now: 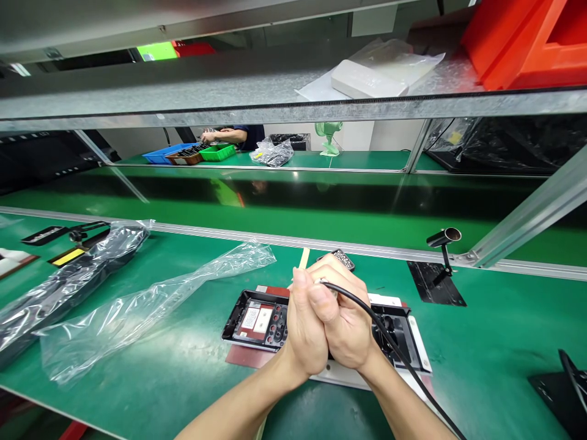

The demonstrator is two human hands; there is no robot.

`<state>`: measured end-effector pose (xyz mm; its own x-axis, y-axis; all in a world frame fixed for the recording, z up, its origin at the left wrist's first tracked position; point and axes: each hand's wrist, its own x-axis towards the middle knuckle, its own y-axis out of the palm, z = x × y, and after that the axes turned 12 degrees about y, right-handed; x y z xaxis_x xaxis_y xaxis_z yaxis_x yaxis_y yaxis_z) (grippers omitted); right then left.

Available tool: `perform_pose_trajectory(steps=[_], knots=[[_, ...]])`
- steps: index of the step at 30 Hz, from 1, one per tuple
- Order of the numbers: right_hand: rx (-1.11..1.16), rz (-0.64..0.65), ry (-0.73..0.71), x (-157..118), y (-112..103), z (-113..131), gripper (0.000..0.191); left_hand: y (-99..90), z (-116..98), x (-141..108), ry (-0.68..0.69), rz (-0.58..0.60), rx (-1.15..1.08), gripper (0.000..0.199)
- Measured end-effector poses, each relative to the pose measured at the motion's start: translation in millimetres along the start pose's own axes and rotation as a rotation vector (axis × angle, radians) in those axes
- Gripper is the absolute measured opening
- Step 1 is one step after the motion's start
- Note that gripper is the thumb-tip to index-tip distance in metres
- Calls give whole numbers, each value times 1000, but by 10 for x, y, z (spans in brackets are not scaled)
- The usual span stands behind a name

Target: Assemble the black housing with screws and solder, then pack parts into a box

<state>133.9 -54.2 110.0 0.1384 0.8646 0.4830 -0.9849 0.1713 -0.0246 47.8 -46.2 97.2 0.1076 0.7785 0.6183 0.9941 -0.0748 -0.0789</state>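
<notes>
My left hand and my right hand are closed and pressed together above the middle of the bench. A black cable runs up from the lower right to its end between my two thumbs; the fingers hide its tip. A pale yellow strip sticks up behind my left thumb; its lower part is hidden. Beneath my hands lies an open black housing with labels and round holes. To the right is another black and white housing part. My hands cover the middle of both.
Behind my hands is a small tray of screws. Clear plastic bags lie left. A black stand with a metal tube stands right, below a slanted metal post. A shelf spans overhead. Another person's arm shows beyond.
</notes>
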Motion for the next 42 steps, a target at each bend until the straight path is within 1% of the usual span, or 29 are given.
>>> perform_pose_trajectory(steps=[4, 9, 18, 25, 30, 34, 42], knots=[[7, 1, -5, 9, 1, 5, 30, -5, 29, -4, 14, 0, 9, 57], [25, -4, -15, 4, 6, 6, 30, -10, 62, -2, 78, 33, 17, 58], [34, 3, -10, 13, -13, -32, 28, 2, 32, 29, 64, 34, 55, 61], [44, -4, -14, 24, -6, -18, 28, 4, 24, 28, 71, 54, 68, 60], [45, -8, -8, 23, -12, -27, 29, 16, 46, 32, 116, 28, 127, 62], [36, -9, 2, 10, -18, -25, 30, 19, 56, 30, 141, 22, 109, 58], [58, -11, -11, 15, 7, 11, 31, 24, 66, 17, 177, -39, 147, 53]])
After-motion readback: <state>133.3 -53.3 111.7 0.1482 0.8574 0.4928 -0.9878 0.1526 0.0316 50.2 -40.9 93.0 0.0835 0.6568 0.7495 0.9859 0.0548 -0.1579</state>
